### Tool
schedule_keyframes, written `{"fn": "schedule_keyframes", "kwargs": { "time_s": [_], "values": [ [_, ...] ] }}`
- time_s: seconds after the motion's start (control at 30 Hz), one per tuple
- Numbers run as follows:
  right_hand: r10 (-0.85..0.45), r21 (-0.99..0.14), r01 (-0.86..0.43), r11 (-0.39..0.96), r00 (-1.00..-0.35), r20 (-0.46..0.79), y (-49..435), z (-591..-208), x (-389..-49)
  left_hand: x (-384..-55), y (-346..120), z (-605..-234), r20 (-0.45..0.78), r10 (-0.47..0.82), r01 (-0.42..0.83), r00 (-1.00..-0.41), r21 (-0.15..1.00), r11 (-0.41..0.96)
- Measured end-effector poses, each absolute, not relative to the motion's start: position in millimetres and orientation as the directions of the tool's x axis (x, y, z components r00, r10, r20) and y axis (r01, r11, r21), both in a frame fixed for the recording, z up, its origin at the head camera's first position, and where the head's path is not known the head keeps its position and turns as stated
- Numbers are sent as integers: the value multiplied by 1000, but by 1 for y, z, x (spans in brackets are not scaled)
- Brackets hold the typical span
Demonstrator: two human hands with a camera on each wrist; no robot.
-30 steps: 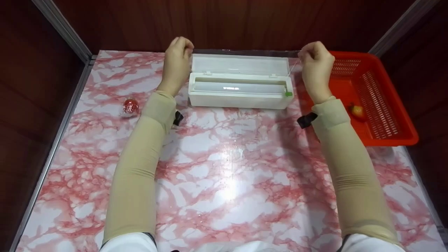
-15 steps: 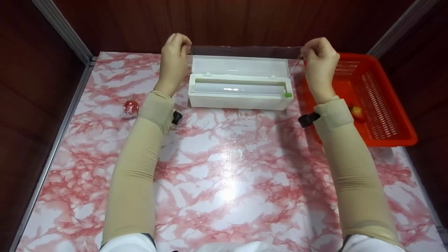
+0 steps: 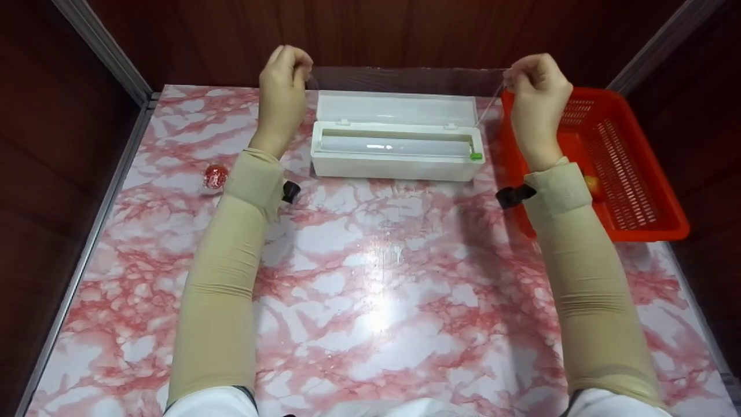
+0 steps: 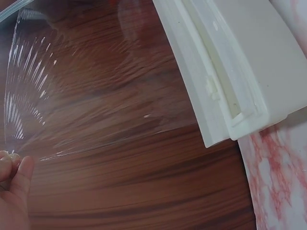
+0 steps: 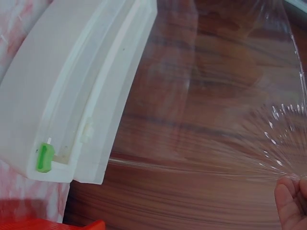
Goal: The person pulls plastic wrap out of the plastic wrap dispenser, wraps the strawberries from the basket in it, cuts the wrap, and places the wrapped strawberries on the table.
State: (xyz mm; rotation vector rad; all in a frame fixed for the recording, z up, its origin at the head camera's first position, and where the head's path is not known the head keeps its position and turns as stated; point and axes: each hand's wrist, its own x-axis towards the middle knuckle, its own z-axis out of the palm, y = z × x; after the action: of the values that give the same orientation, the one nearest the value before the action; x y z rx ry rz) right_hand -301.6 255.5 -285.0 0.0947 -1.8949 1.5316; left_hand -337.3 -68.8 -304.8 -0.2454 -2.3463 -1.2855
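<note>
Clear plastic wrap [image 3: 405,78] stretches between both hands behind a white wrap dispenser box [image 3: 397,168], whose lid is flipped back. My left hand [image 3: 282,95] pinches one corner of the sheet between thumb and fingers; wrinkles fan out from that grip in the left wrist view. The opposite corner is pinched by my right hand [image 3: 539,107], with similar creases in the right wrist view. The sheet runs from the box to the fingertips. A green slider [image 5: 45,157] sits at the right end of the box, and a roll shows inside the opening.
A red plastic basket [image 3: 674,229] stands at the right with a yellowish fruit [image 3: 591,184] partly hidden by the sleeve. At the left, a red wrapped round item [image 3: 215,176] lies on the marbled table [image 3: 370,278]. A dark wood panel [image 3: 405,35] rises behind.
Both hands have moved farther back and slightly apart, drawing more of the clear wrap out behind the box. The box and basket have stayed in place.
</note>
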Motion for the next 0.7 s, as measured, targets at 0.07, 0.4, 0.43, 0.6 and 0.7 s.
{"fn": "schedule_keyframes", "kwargs": {
  "time_s": [0.07,0.4,0.43,0.6,0.7],
  "values": [
    [354,-832,-473,290,-755,553,256,-284,-300,-336,-69,-303,476,-63,370,-877,753,544],
    [359,-812,-517,271,-728,584,257,-278,-297,-332,-69,-298,517,-84,408,-852,756,511],
    [360,-810,-525,260,-726,586,256,-278,-296,-332,-69,-297,526,-85,418,-846,754,506],
    [365,-796,-563,222,-709,603,254,-275,-295,-329,-69,-294,543,-94,440,-834,759,480],
    [371,-791,-573,216,-701,609,254,-273,-294,-327,-69,-292,541,-98,438,-835,763,476]
  ]
}}
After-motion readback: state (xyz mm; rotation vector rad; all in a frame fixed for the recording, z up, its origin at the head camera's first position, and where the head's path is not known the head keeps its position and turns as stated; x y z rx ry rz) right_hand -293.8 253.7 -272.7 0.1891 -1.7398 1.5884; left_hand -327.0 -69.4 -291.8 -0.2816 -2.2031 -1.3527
